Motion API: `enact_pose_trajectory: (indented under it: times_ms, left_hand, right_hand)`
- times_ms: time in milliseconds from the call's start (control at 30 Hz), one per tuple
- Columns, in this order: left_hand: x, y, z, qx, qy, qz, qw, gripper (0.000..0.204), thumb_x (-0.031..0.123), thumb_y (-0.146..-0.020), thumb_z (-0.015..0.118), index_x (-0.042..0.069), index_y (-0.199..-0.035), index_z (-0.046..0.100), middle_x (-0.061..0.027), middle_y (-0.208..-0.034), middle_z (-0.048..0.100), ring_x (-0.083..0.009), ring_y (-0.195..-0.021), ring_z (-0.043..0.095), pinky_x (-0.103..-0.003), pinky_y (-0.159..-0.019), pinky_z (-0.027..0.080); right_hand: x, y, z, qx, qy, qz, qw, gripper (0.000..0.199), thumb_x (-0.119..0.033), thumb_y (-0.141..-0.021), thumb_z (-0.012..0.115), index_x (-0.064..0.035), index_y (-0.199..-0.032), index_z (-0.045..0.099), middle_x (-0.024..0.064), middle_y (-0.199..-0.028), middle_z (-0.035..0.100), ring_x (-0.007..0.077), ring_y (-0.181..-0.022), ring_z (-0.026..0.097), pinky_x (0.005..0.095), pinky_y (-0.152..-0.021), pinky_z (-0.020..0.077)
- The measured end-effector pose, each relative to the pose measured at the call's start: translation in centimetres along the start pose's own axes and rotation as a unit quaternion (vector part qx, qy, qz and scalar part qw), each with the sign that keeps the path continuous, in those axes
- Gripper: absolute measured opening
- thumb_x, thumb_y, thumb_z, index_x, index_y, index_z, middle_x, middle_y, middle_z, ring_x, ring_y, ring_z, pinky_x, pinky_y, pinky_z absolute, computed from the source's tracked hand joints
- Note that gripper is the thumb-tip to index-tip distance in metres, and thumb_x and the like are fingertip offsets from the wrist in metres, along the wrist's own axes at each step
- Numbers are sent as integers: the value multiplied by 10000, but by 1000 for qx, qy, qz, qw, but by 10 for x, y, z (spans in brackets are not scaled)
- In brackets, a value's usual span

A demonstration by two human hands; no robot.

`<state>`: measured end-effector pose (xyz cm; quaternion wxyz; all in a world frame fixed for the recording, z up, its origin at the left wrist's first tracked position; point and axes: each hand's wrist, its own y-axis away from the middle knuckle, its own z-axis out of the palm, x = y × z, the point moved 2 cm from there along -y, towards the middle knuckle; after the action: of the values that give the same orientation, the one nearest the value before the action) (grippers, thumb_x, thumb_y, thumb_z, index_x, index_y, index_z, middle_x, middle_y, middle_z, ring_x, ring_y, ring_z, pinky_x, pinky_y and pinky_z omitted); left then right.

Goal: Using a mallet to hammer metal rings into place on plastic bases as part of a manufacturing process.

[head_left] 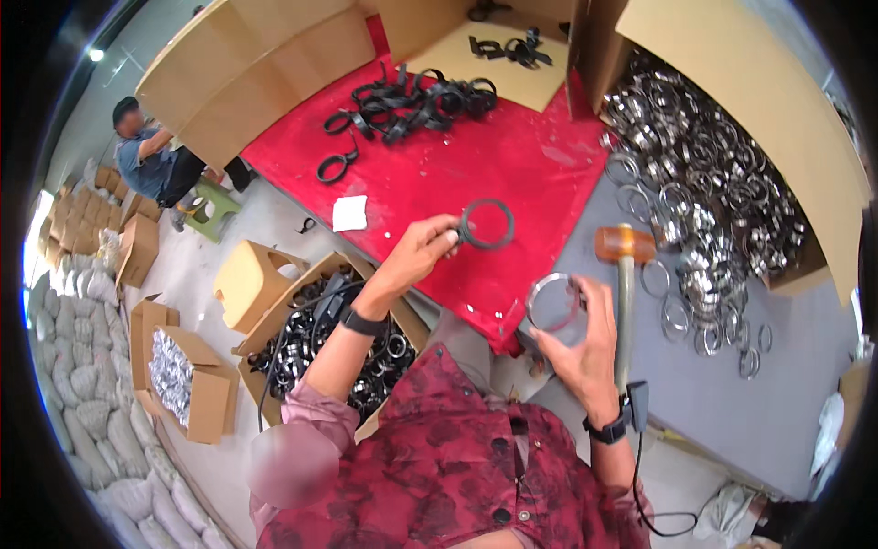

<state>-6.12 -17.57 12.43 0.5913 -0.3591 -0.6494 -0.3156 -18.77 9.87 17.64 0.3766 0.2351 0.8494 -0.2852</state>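
My left hand (419, 253) is raised over the red cloth (457, 174) and pinches a black ring clamp (486, 224) by its tab. My right hand (585, 343) holds a shiny silver metal ring (554, 303) by its rim, just right of the cloth's near corner. The two rings are apart, the black one higher and further left. A wooden-headed mallet (625, 247) lies on the grey table (713, 403) right beside my right hand.
A heap of black clamps (416, 101) lies at the cloth's far side. Several silver rings (704, 183) spill from a cardboard box at right. An open box of black clamps (352, 352) stands on the floor at left. A person (151, 165) crouches far left among cartons.
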Motion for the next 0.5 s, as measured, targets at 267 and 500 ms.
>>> enact_pose_trajectory:
  times_ms: [267,500]
  left_hand:
    - [9,52,40,-191,103,-62,974,359,170,-985,583,-25,-1278,656,-33,-1149,697,-107,-1022,630,-272,-895,495]
    - [6,67,39,-191,85,-92,973,459,205,-841,569,-67,-1195,677,-75,-1101,710,-140,-1008,636,-287,-895,481]
  right_hand:
    - [-42,1,7,-41,34,-124,991,786,-68,-635,854,29,-1344,529,228,-1242,527,405,-1142,544,455,-957,481]
    - [-60,16,7,-87,62,-115,988,758,-66,-648,849,57,-1319,518,231,-1211,507,400,-1112,516,461,-945,462]
